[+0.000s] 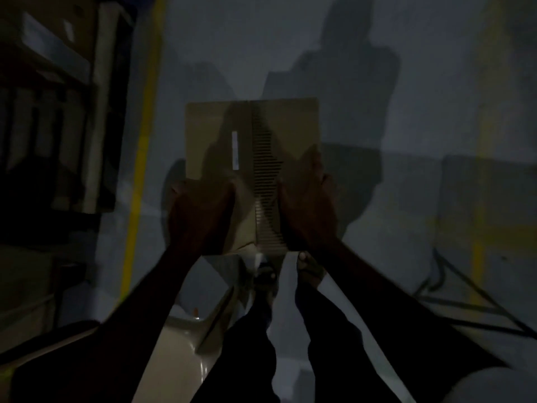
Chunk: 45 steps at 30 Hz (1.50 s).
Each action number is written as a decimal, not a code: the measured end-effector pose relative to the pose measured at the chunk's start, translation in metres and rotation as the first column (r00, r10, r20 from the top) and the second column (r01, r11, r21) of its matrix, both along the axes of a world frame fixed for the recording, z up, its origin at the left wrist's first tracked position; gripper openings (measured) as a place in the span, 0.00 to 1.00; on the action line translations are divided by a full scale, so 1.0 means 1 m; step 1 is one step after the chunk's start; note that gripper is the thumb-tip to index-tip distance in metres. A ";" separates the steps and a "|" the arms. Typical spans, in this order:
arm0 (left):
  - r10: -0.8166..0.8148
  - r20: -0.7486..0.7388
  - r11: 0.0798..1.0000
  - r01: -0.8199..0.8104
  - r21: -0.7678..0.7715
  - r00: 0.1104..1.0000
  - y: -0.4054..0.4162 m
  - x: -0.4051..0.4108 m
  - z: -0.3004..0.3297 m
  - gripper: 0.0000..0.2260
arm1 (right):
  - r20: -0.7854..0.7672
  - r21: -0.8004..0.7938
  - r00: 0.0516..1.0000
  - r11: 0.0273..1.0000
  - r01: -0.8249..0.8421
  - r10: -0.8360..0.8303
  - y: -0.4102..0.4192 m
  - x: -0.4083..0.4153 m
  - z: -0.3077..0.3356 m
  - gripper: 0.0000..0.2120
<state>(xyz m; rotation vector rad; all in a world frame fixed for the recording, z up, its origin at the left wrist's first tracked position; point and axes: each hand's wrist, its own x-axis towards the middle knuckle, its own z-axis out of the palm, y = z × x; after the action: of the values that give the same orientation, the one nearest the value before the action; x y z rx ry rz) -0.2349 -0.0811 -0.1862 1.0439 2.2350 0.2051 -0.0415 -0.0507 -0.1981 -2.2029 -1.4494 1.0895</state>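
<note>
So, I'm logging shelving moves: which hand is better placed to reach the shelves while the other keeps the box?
Probably the left hand: the shelves stand on its side, while the right hand holds the box at its far edge.

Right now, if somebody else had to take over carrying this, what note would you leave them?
Left hand: holds the near left part of the cardboard box.
Right hand: holds its near right side.
Box: closed, flaps meeting at a middle seam, white label on top, held out in front above the grey floor.
Around: a yellow line on the floor and dark shelves to the left.
Done: the box is picked up.
Left: probably setting it down; the picture is dim and shows no spot for it.
</note>
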 end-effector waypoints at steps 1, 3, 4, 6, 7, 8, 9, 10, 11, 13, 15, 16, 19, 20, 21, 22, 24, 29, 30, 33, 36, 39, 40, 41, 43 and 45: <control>0.003 0.017 0.998 -0.004 0.066 1.000 -0.002 0.006 0.019 0.38 | 0.039 0.046 0.999 0.999 0.014 -0.016 -0.005 0.007 0.022 0.44; 0.034 -0.007 0.975 -0.032 0.221 0.999 -0.005 0.013 0.067 0.37 | 0.092 0.116 0.995 0.993 0.034 -0.045 -0.020 0.021 0.076 0.43; 0.000 -0.034 0.964 0.009 0.267 0.999 -0.007 0.021 0.093 0.40 | 0.109 0.185 0.991 0.981 0.054 -0.075 -0.029 0.028 0.100 0.43; -0.082 -0.040 0.960 0.089 0.264 0.996 -0.013 0.038 0.136 0.47 | 0.178 0.246 0.976 0.966 0.076 -0.123 -0.051 0.045 0.144 0.42; -0.120 -0.019 0.954 0.120 0.273 0.993 -0.019 0.046 0.153 0.47 | 0.226 0.271 0.963 0.959 0.081 -0.145 -0.063 0.055 0.166 0.43; -0.159 0.012 0.949 0.150 0.276 0.987 -0.025 0.056 0.172 0.48 | 0.257 0.293 0.948 0.950 0.107 -0.187 -0.077 0.065 0.187 0.43; -0.210 0.048 0.937 0.188 0.293 0.976 -0.031 0.069 0.190 0.49 | 0.289 0.317 0.928 0.938 0.140 -0.236 -0.092 0.077 0.206 0.43; -0.254 0.077 0.928 0.221 0.301 0.964 -0.037 0.084 0.208 0.51 | 0.310 0.337 0.909 0.926 0.171 -0.280 -0.108 0.091 0.224 0.43; -0.304 0.077 0.910 0.266 0.318 0.949 -0.043 0.100 0.225 0.53 | 0.343 0.356 0.883 0.915 0.193 -0.320 -0.123 0.104 0.241 0.42; -0.406 0.098 0.867 0.349 0.357 0.909 -0.055 0.132 0.254 0.53 | 0.437 0.373 0.820 0.904 0.209 -0.370 -0.156 0.132 0.272 0.40; -0.509 0.117 0.811 0.430 0.396 0.853 -0.070 0.170 0.280 0.51 | 0.396 0.426 0.779 0.849 0.312 -0.486 -0.191 0.160 0.299 0.39; -0.559 0.108 0.778 0.475 0.411 0.822 -0.078 0.189 0.289 0.50 | 0.348 0.462 0.759 0.805 0.372 -0.550 -0.209 0.173 0.310 0.38; -0.679 0.056 0.663 0.579 0.474 0.732 -0.109 0.248 0.313 0.48 | 0.304 0.513 0.672 0.710 0.482 -0.675 -0.267 0.214 0.335 0.39; -0.716 0.033 0.619 0.611 0.494 0.698 -0.121 0.267 0.321 0.48 | 0.290 0.522 0.640 0.678 0.517 -0.712 -0.285 0.227 0.342 0.39; -0.754 0.007 0.565 0.643 0.516 0.657 -0.135 0.288 0.328 0.47 | 0.271 0.529 0.605 0.641 0.556 -0.749 -0.305 0.242 0.349 0.39; -0.788 -0.019 0.514 0.674 0.531 0.616 -0.148 0.309 0.336 0.46 | 0.260 0.533 0.569 0.607 0.589 -0.780 -0.325 0.257 0.354 0.38; -0.846 -0.027 0.438 0.724 0.533 0.532 -0.175 0.354 0.347 0.45 | 0.263 0.533 0.500 0.556 0.638 -0.825 -0.367 0.288 0.362 0.38; -0.942 -0.007 0.285 0.808 0.516 0.337 -0.261 0.472 0.365 0.46 | 0.229 0.535 0.332 0.404 0.742 -0.915 -0.480 0.367 0.368 0.38; -0.956 0.014 0.261 0.823 0.504 0.295 -0.281 0.496 0.366 0.48 | 0.225 0.538 0.292 0.369 0.758 -0.929 -0.504 0.383 0.367 0.38; -0.984 0.074 0.178 0.868 0.464 0.163 -0.336 0.560 0.365 0.51 | 0.240 0.510 0.203 0.301 0.806 -0.949 -0.570 0.427 0.363 0.38; -0.989 0.138 0.106 0.866 0.489 0.043 -0.390 0.613 0.359 0.42 | 0.276 0.461 0.161 0.277 0.843 -0.948 -0.630 0.464 0.357 0.38; -0.992 0.127 0.032 0.898 0.439 -0.026 -0.429 0.655 0.347 0.49 | 0.259 0.421 0.138 0.240 0.874 -0.956 -0.674 0.489 0.345 0.38; -0.995 0.091 0.003 0.918 0.397 -0.036 -0.441 0.670 0.344 0.53 | 0.251 0.402 0.126 0.222 0.888 -0.960 -0.687 0.497 0.339 0.38; -0.997 0.058 -0.022 0.928 0.371 -0.047 -0.451 0.683 0.340 0.55 | 0.245 0.384 0.115 0.205 0.900 -0.963 -0.698 0.504 0.332 0.38; -0.995 0.051 -0.060 0.937 0.344 -0.082 -0.465 0.708 0.330 0.55 | 0.223 0.349 0.102 0.177 0.920 -0.969 -0.716 0.516 0.320 0.38; -0.990 0.064 -0.097 0.942 0.322 -0.124 -0.475 0.728 0.320 0.56 | 0.207 0.327 0.094 0.160 0.931 -0.974 -0.730 0.525 0.309 0.38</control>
<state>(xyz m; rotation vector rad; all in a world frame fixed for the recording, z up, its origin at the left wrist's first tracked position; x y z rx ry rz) 0.4927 -0.5559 0.1333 2.3339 0.5492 -0.1553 0.4838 -0.7806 0.1112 -2.5294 0.1974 0.0352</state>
